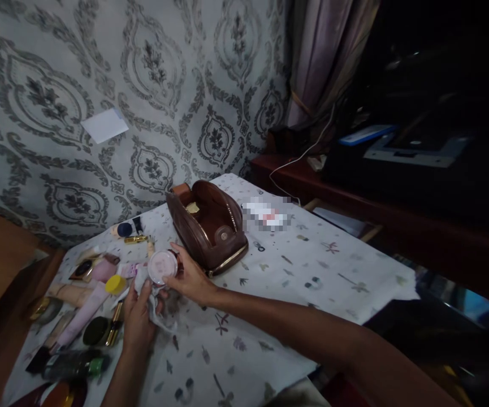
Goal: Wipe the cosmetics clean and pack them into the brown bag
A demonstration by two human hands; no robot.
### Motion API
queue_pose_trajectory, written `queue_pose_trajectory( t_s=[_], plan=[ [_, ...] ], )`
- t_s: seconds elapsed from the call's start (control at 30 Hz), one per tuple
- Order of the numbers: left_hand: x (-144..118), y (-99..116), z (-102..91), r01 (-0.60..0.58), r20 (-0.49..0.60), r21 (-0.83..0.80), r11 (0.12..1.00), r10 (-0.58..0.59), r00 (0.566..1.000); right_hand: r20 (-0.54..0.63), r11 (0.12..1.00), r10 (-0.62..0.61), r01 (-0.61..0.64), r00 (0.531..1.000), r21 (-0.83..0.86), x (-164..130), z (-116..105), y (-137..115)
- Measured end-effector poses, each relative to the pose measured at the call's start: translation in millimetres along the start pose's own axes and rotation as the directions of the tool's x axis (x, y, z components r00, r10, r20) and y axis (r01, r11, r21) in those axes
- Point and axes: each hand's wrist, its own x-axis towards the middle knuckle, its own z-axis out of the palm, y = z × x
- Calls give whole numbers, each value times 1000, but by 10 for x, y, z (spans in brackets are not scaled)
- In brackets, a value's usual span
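My right hand (pixel 191 280) grips a round, clear-lidded jar (pixel 163 267) with pale pink showing through its top. Close beside it, my left hand (pixel 139 311) is closed on a crumpled white wipe or tissue (pixel 163 317), which hangs down below the jar and lies against it. Just beyond my hands stands a brown leather bag (pixel 193 234), unzipped and gaping, with a small pale gold item (pixel 192 208) inside. Left of my left hand are a yellow cap (pixel 116 284) and a pink tube (pixel 83 314).
Several cosmetics crowd the table's left side, among them a green-capped dark bottle (pixel 72 364), a dark round jar (pixel 95 330) and a gold tube (pixel 136 239). A patterned white cloth (pixel 286 294) covers the table. At right, a cable (pixel 284 167) runs over a dark red desk (pixel 333 192).
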Motion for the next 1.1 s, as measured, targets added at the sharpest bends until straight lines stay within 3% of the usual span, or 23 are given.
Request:
queue_pose_trajectory(
  t_s=[0.23, 0.4, 0.6, 1.1],
  plan=[
    [1, -5, 18, 16, 2, 27, 1000, -16, 1000, -4, 998, 29, -29, 1000, -58, -19, -30, -104],
    [-16, 0, 56, 16, -31, 21, 1000, -16, 999, -7, 995, -20, 20, 1000, -97, -36, -38, -131],
    [-23, -28, 50, 56, -68, 29, 998, -54, 996, -7, 998, -49, 49, 999, -46, -38, -47, -186],
    [-59, 50, 200, -36, -58, 188, 982, 47, 997, -37, 977, -157, 160, 987, 138, -17, -88, -520]
  ],
)
